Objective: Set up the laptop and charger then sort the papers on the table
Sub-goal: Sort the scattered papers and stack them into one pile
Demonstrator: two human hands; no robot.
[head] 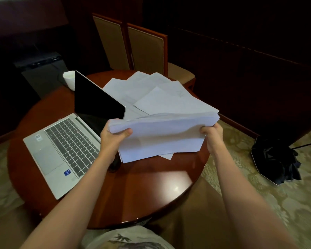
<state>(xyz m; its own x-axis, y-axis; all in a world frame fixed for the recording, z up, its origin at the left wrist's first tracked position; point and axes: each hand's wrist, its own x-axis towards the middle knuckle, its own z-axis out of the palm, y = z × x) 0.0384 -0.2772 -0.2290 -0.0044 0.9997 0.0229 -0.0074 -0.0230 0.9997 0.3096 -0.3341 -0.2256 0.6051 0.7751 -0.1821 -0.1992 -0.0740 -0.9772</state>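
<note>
A thick stack of white papers (162, 133) is lifted above the round wooden table (151, 186). My left hand (113, 137) grips its left edge, thumb on top. My right hand (212, 135) grips its right edge. More loose white sheets (144, 90) lie spread on the far side of the table. A silver laptop (65, 150) stands open at the left, its screen (95, 101) dark. A small dark object lies on the table under my left wrist, mostly hidden. No charger cable is clearly visible.
A white cup (70, 79) stands behind the laptop at the table's far left edge. Two wooden chairs (145, 49) with beige backs stand beyond the table. A folded black umbrella (275, 159) lies on the patterned carpet to the right.
</note>
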